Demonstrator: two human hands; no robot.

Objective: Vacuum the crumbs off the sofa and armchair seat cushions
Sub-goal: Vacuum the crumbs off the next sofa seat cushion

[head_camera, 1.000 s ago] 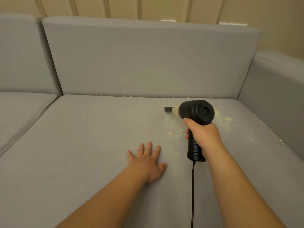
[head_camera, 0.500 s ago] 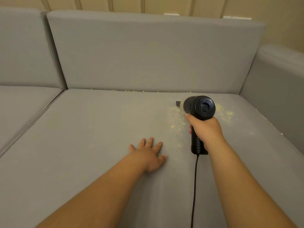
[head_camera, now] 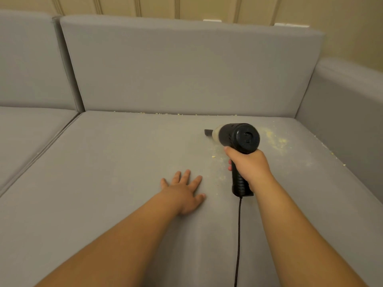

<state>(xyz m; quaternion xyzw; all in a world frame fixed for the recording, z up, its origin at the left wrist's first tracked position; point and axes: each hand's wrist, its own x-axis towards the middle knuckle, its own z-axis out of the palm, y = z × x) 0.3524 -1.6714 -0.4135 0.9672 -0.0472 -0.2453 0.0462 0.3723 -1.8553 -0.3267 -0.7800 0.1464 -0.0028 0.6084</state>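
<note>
My right hand (head_camera: 247,165) grips the handle of a black handheld vacuum (head_camera: 240,139). Its small nozzle points left and away, low over the grey seat cushion (head_camera: 116,166). Pale yellow crumbs (head_camera: 276,140) lie scattered to the right of the vacuum, with finer dust below its nozzle. A thin line of crumbs (head_camera: 165,114) runs along the seam under the back cushion. My left hand (head_camera: 184,192) rests flat on the seat with fingers spread, left of the vacuum.
The grey back cushion (head_camera: 186,69) stands behind and the armrest (head_camera: 344,100) rises at the right. A second seat cushion (head_camera: 27,129) adjoins on the left. The vacuum's black cord (head_camera: 238,241) trails toward me between my arms.
The vacuum's nozzle has swung back to the left over the cushion, after pulling right half a second ago. My left hand stays pressed in the same spot.
</note>
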